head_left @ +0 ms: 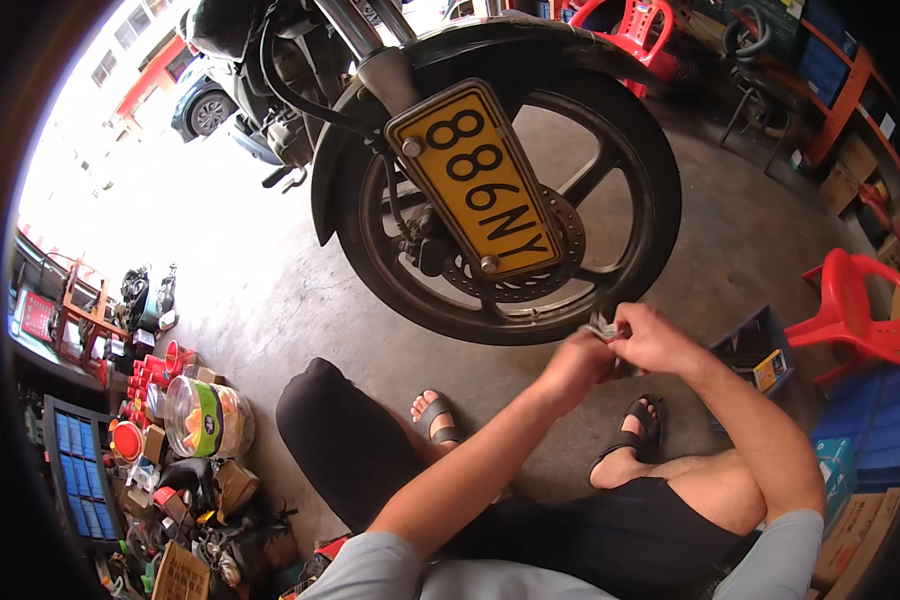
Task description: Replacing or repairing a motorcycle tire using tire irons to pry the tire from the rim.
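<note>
My left hand (573, 367) and my right hand (653, 340) meet in front of me, both pinching a small pale grey object (604, 329); what it is I cannot make out. They hover just below the rim of a motorcycle's front wheel (638, 240), which has a black tyre, dark spokes and a drilled brake disc (526, 285). A yellow plate (478, 180) with black characters is fixed to the fork in front of the wheel. I am squatting, with my sandalled feet (435, 415) on the concrete floor.
A blue crate (760, 352) holding small items sits right of my hands, with a red plastic chair (855, 315) beyond it. Cluttered jars, boxes and tools (200, 440) lie at lower left. Cardboard boxes (855, 530) stand at lower right. A car (205, 105) is parked outside.
</note>
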`<state>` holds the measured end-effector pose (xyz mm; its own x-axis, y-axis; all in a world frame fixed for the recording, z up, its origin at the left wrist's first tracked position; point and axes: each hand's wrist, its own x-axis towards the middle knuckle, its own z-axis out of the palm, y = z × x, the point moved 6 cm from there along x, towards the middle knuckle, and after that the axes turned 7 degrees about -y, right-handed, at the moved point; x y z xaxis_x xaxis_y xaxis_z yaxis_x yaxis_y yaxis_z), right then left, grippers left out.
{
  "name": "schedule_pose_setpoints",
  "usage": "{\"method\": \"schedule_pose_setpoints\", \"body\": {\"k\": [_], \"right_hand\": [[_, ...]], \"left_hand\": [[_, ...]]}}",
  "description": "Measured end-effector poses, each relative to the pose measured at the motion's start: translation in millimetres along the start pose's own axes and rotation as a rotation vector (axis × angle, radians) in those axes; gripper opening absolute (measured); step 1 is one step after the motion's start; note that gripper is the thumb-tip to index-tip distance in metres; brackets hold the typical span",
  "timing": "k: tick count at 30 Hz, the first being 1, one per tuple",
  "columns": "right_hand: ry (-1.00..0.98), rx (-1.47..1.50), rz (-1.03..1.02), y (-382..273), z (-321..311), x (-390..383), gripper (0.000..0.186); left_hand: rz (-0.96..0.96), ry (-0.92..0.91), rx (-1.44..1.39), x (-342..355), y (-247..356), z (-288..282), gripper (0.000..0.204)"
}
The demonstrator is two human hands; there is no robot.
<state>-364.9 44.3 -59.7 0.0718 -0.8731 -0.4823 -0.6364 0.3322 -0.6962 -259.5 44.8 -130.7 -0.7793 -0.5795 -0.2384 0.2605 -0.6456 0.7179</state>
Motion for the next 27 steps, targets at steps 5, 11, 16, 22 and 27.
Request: {"method": "schedule_pose_setpoints", "body": {"k": [5,11,16,22,27], "right_hand": [[-0.018,-0.026,-0.264,-38.3,17.4,-8.9,0.02],[-0.11,0.025,-0.13,-41.2,27.2,-18.1,0.018],[-0.129,-0.105,-0.29,-58.3,47.1,-20.1,0.018],[-0.249,-0.102,-0.2,-64.3,33.9,-28.5,0.015],[-0.353,-0.064,-0.136,-51.6,40.6,-27.0,0.016]], "left_hand": [[0.248,-0.049,-0.398,7.8,-14.6,-47.1,0.027],[0.057,0.019,-0.055,10.1,-28.4,-29.3,0.028],[0.114,-0.077,0.086,17.7,-37.7,-50.2,0.031],[-0.05,-0.36,-0.319,17.7,-39.6,-17.5,0.036],[-0.043,-0.334,-0.674,15.1,-29.7,-4.0,0.04]]}}
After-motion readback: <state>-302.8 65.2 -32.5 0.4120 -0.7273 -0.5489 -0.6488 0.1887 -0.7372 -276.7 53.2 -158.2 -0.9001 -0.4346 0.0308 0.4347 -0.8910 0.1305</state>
